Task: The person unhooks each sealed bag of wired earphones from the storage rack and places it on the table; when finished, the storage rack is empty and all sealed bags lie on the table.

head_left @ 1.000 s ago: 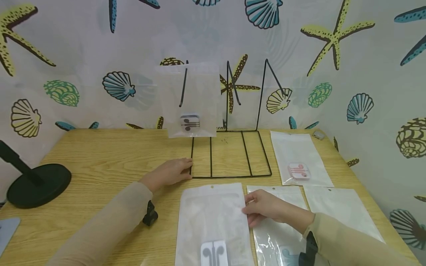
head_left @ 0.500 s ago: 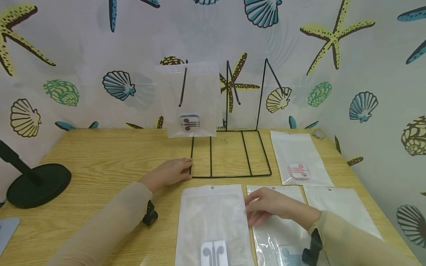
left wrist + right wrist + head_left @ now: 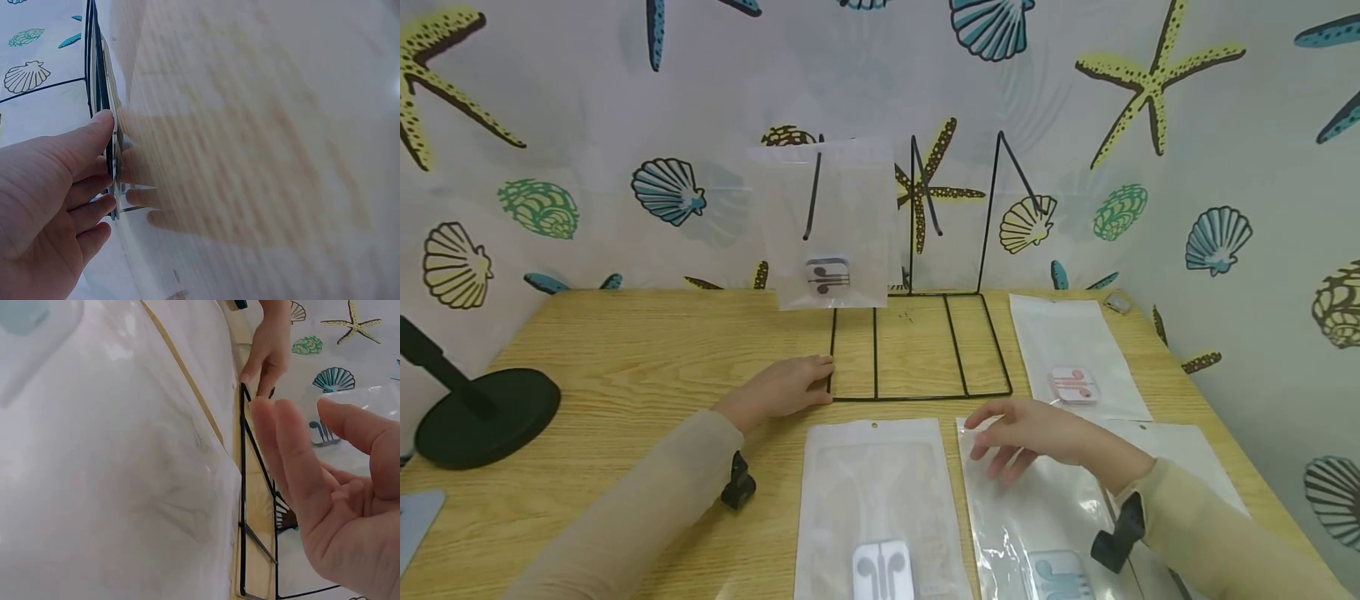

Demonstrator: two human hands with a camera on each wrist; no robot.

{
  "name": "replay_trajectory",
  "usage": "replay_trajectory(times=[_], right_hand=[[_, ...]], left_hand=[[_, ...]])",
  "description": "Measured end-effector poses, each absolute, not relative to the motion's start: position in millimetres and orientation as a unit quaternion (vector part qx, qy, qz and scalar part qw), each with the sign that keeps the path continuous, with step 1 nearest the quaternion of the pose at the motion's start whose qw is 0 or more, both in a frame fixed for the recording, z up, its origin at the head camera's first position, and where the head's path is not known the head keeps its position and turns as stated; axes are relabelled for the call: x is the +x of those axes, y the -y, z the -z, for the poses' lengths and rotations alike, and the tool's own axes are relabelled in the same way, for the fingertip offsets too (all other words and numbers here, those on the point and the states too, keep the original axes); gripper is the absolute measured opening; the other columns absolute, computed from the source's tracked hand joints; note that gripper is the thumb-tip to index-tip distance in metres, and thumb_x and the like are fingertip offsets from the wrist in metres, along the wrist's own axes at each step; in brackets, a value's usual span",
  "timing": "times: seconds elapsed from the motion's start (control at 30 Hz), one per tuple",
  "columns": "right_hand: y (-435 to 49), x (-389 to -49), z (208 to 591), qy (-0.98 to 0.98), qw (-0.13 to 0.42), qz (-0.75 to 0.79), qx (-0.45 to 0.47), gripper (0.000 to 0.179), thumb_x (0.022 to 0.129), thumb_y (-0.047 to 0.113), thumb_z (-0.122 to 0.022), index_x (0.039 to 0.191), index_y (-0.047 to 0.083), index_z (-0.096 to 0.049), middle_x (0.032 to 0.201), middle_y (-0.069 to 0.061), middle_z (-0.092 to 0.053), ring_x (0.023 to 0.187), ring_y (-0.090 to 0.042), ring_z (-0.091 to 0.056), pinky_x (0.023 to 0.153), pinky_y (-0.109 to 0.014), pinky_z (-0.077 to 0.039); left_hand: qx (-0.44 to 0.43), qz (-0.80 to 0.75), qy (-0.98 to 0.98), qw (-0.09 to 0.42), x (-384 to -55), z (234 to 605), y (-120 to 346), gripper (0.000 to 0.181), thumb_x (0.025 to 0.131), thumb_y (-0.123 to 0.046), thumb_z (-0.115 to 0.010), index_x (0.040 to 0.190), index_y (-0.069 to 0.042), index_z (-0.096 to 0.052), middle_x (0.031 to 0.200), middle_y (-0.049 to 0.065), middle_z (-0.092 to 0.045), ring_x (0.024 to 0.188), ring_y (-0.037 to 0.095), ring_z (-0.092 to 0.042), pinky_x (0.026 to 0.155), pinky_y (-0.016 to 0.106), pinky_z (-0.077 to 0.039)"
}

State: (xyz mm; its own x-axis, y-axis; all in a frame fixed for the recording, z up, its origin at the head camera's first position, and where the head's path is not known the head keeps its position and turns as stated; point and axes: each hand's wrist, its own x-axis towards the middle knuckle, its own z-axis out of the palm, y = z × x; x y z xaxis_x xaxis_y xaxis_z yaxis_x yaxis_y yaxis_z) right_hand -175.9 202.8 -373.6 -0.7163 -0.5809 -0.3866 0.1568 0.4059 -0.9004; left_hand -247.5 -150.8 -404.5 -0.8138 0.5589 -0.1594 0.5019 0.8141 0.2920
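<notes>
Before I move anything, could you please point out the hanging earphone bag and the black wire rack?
Hanging earphone bag point(image 3: 853, 208), head view: middle of its front.
Black wire rack point(image 3: 921, 397), head view: base's front bar.

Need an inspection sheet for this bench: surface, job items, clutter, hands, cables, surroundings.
Surface: wood-grain table
Rack: black wire rack, upright; hanging bag on its left hook
Loose bags: grey-earphone bag, blue-earphone bag, pink-earphone bag, fourth bag, all lying flat
Clutter: black stand left; small object back right, unidentifiable; pale object cut off at left edge
Left hand: touches the rack's left base bar
Right hand: above the blue-earphone bag, holding nothing
Cables: nothing seen
Surroundings: backdrop printed with shells and starfish
</notes>
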Motion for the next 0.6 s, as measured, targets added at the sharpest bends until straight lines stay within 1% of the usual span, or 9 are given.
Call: replay_trajectory(times=[0.1, 0.23, 0.33, 0.47, 0.6], right_hand=[[-209.6, -185.0, 367.2, -0.776, 0.325, 0.517, -0.155, 0.045, 0.091, 0.019, -0.060, 0.126, -0.006, -0.045, 0.102, -0.017, -0.064, 0.080, -0.029, -0.065, 0.066, -0.039, -0.056], [-217.4, -198.1, 361.8, -0.798, 0.286, 0.508, -0.154, 0.050, 0.088, 0.021, -0.064, 0.127, -0.006, -0.046, 0.103, -0.020, -0.063, 0.084, -0.029, -0.063, 0.071, -0.039, -0.055], [-223.8, -208.1, 359.1, -0.807, 0.260, 0.509, -0.148, 0.053, 0.087, 0.022, -0.066, 0.127, -0.006, -0.046, 0.104, -0.023, -0.062, 0.087, -0.032, -0.062, 0.074, -0.041, -0.054], [-233.8, -222.5, 359.6, -0.821, 0.228, 0.504, -0.144, 0.053, 0.089, 0.023, -0.063, 0.129, -0.007, -0.044, 0.106, -0.024, -0.060, 0.090, -0.037, -0.060, 0.077, -0.044, -0.053], [-243.7, -237.9, 366.0, -0.835, 0.206, 0.491, -0.138, 0.052, 0.090, 0.024, -0.061, 0.129, -0.007, -0.043, 0.110, -0.025, -0.057, 0.094, -0.037, -0.057, 0.078, -0.046, -0.052]], left_hand=[[0.282, -0.119, -0.945, 0.119, -247.3, 404.0, 150.8, 0.058, 0.093, -0.029, -0.057, 0.137, 0.005, -0.039, 0.143, 0.018, -0.032, 0.131, 0.033, -0.028, 0.106, 0.045, -0.026], [0.288, -0.115, -0.944, 0.112, -247.2, 403.7, 151.6, 0.058, 0.092, -0.029, -0.057, 0.136, 0.005, -0.040, 0.143, 0.019, -0.033, 0.130, 0.033, -0.030, 0.105, 0.045, -0.027], [0.290, -0.114, -0.944, 0.109, -247.2, 403.9, 152.2, 0.058, 0.092, -0.029, -0.057, 0.136, 0.006, -0.041, 0.142, 0.019, -0.033, 0.130, 0.033, -0.030, 0.105, 0.045, -0.027], [0.291, -0.113, -0.944, 0.108, -247.1, 403.9, 152.5, 0.058, 0.093, -0.029, -0.057, 0.136, 0.005, -0.041, 0.142, 0.019, -0.033, 0.130, 0.033, -0.030, 0.105, 0.045, -0.027], [0.296, -0.113, -0.943, 0.105, -246.1, 403.5, 152.3, 0.057, 0.092, -0.028, -0.057, 0.135, 0.006, -0.041, 0.142, 0.019, -0.034, 0.130, 0.034, -0.031, 0.105, 0.045, -0.027]])
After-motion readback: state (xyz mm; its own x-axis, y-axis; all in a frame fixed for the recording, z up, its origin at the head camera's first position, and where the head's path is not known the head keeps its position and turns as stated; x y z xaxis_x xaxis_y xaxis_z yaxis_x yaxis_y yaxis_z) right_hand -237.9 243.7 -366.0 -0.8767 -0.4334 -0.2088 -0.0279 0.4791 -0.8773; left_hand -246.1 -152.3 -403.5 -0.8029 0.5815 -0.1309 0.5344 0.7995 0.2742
